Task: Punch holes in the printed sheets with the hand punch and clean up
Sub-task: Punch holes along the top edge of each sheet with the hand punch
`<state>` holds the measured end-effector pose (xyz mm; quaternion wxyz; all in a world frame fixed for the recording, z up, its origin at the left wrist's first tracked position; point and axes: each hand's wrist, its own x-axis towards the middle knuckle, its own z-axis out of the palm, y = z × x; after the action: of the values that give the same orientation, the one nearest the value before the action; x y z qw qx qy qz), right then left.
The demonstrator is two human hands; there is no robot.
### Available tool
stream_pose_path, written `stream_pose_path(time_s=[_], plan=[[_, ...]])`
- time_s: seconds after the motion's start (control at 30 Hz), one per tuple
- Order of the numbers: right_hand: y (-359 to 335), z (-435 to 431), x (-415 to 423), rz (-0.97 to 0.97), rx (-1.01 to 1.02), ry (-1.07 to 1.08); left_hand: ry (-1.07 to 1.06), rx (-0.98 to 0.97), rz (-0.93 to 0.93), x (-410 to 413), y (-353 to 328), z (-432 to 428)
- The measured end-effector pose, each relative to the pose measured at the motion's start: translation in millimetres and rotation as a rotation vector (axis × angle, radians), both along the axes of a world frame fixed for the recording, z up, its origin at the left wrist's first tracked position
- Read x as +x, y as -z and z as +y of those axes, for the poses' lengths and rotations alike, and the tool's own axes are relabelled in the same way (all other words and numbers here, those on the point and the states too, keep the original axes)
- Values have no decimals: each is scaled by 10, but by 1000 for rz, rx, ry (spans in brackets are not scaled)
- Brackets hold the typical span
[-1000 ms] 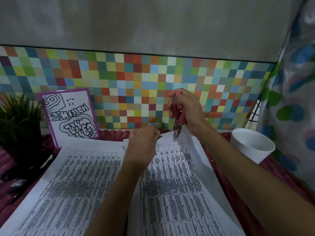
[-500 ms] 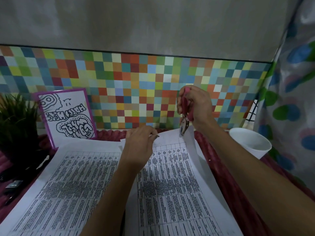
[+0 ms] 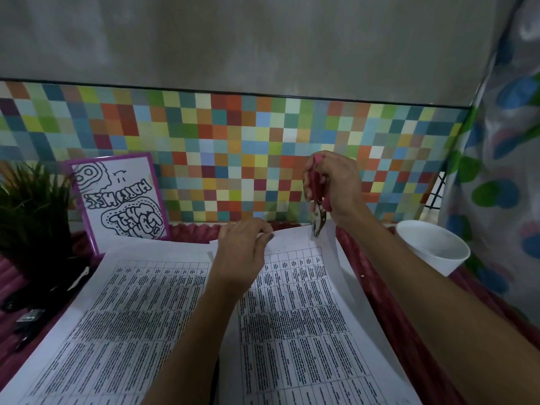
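Two printed sheets with dense tables lie side by side on the red surface: the left sheet (image 3: 125,311) and the right sheet (image 3: 304,314). My left hand (image 3: 242,252) pinches the far edge of the right sheet near its middle and lifts it a little. My right hand (image 3: 333,182) grips the pink-handled hand punch (image 3: 318,206), held upright. The punch's metal jaws touch the right sheet's far edge near its right corner.
A white paper cup (image 3: 432,247) stands at the right on the red ribbed mat (image 3: 409,323). A purple-framed drawing (image 3: 119,200) leans on the tiled wall at the left, beside a green plant (image 3: 29,206). Dark tools (image 3: 32,314) lie at the left edge.
My right hand has moved the punch to the right along the sheet's far edge and set its jaws near the right corner. My left hand stays pinching the edge.
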<state>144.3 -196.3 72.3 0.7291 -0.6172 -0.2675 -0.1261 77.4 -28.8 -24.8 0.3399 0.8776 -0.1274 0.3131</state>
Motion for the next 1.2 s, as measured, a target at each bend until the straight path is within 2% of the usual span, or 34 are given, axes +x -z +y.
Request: stream_pose_path(time_s=[0.3,0.53,0.6,0.73,0.8,0.97,1.07,1.2], plan=[[2,29,-30,-81,71,110,-39,41,-27,-51,-60,-36],[-70,-6,-51,-68,135,89,-87,269,-37,25,-322,-516],[-88,-48,-42,-41,146,66,-65,229,-14,115,-355,-584],[-75,-197,-9,163,223,26,46,-5,66,208,-359,-573],[-58,-268,-2,241,238,1,95,-4,89,239,-361,-543],[-41,-354,-34,315,240,-2,111,130,27,250,-363,-590],[-66,-364,-104,307,221,40,68,275,-26,220,-348,-639],[-162,-511,-137,261,269,36,62,321,-32,215,-343,-570]])
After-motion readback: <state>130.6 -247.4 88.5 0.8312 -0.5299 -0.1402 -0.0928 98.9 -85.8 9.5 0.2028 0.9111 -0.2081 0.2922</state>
